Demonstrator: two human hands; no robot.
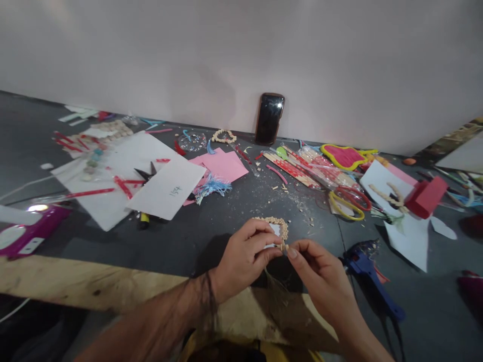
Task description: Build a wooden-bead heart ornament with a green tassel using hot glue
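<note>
My left hand (243, 259) is closed on a small craft frame (280, 225) edged with short tan wooden pieces around a white middle. Its fingers cover the frame's left and lower parts. At the lower right corner, the thumb and finger of my right hand (324, 271) pinch a tiny wooden piece (286, 247) against the edge. Whether the piece touches the frame is too small to tell. A blue glue gun (364, 271) lies to the right of my right hand. Wood crumbs (285, 187) are scattered on the dark table beyond the frame.
A phone (270, 118) leans on the wall. Yellow- and red-handled scissors (347, 205) lie right of centre, by bagged red-patterned sticks (292, 168). Left are white cards (171, 188), pliers (146, 173), pink paper (225, 166), a blue tassel (212, 188) and a purple power strip (35, 229). A red block (427, 196) stands right.
</note>
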